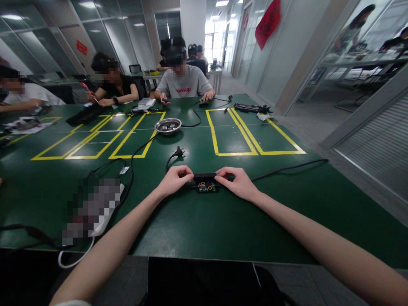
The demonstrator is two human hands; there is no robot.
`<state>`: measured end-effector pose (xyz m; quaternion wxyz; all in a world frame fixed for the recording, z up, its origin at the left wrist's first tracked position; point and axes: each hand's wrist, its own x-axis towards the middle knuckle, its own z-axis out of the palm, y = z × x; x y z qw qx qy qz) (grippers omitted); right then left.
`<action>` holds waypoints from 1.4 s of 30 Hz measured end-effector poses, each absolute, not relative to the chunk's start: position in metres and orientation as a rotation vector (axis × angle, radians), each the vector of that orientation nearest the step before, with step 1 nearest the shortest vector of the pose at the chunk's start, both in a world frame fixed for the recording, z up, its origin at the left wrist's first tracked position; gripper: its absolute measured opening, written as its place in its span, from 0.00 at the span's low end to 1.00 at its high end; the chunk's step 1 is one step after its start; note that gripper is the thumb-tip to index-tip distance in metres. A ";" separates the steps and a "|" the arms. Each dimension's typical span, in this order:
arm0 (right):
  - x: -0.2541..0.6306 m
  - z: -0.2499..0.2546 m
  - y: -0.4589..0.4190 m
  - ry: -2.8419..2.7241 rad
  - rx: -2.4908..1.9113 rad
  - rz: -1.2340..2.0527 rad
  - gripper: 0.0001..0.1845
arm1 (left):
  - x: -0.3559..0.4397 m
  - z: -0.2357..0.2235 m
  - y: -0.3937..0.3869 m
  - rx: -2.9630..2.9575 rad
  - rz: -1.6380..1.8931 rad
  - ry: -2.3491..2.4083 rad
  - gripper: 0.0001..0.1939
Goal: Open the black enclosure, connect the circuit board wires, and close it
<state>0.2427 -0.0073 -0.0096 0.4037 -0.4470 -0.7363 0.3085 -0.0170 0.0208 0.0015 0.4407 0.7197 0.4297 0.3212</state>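
At the near middle of the green table, a small opened black device shows its circuit board (206,187) with orange-ringed coils. Along its far side stands a long black cover (204,176). My left hand (176,180) pinches the cover's left end between thumb and fingers. Its right end is held the same way by my right hand (236,182). A black cord (290,167) runs off to the right from behind my right hand. Beyond my left hand lies a black plug (179,152) on a short length of cord. Whether the cover touches the board cannot be made out.
A metal bowl (168,126) with small metal parts stands farther back. Yellow tape (237,154) marks rectangles on the green table (267,229). To the left lies a white power strip (103,223), partly blurred out. A co-worker in a grey shirt (185,83) handles cables opposite.
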 end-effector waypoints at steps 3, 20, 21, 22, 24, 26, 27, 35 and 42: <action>0.244 -0.010 -0.008 -1.897 -1.085 0.761 0.15 | -0.018 0.003 0.019 1.830 0.759 1.078 0.10; 0.252 -0.011 -0.008 -2.247 -0.869 0.375 0.13 | -0.017 0.001 0.013 2.209 0.639 0.975 0.06; 0.253 -0.011 -0.008 -2.254 -0.864 0.361 0.12 | -0.017 0.002 0.013 2.227 0.634 0.981 0.07; 0.253 -0.011 -0.008 -2.260 -0.857 0.349 0.12 | -0.016 0.002 0.012 2.244 0.631 0.991 0.08; 0.253 -0.012 -0.008 -2.273 -0.843 0.331 0.13 | -0.015 0.003 0.011 2.280 0.634 1.011 0.11; 0.253 -0.013 -0.007 -2.282 -0.838 0.322 0.13 | -0.014 0.004 0.010 2.310 0.643 1.004 0.12; 0.253 -0.014 -0.007 -2.285 -0.842 0.324 0.14 | -0.013 0.004 0.010 2.316 0.645 0.990 0.12; 0.250 -0.012 -0.007 -2.238 -0.991 0.469 0.17 | -0.012 0.006 0.007 2.180 0.636 1.003 0.10; 0.249 -0.010 -0.008 -2.176 -1.151 0.647 0.15 | -0.011 0.002 0.009 2.411 0.582 0.956 0.12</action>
